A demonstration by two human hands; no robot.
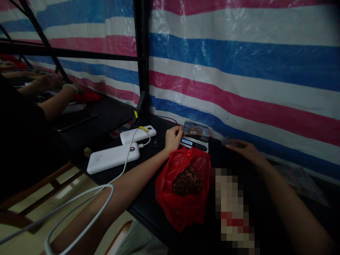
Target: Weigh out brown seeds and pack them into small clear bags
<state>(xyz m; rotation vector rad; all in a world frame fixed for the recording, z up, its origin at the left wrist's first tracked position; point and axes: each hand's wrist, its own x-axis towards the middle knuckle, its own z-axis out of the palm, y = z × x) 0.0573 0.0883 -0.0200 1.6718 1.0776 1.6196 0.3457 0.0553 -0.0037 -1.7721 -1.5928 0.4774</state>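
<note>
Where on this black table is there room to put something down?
There is bare black table right of the digital scale, under the right hand. Another patch lies between the red plastic bag and the left forearm. It is crowded around the white power banks and the left hand.

The left forearm (114, 202) and right forearm (292, 209) are bare. A thin white cable (79, 202) loops beside the left forearm. Pale trousers (140, 241) show below the table edge.

**Shiny plastic, matt casing**
The red plastic bag (166, 198) was thin and glossy; the white power bank (113, 158) looked like smooth matt plastic; the dim desk (143, 212) seemed matt.
</note>
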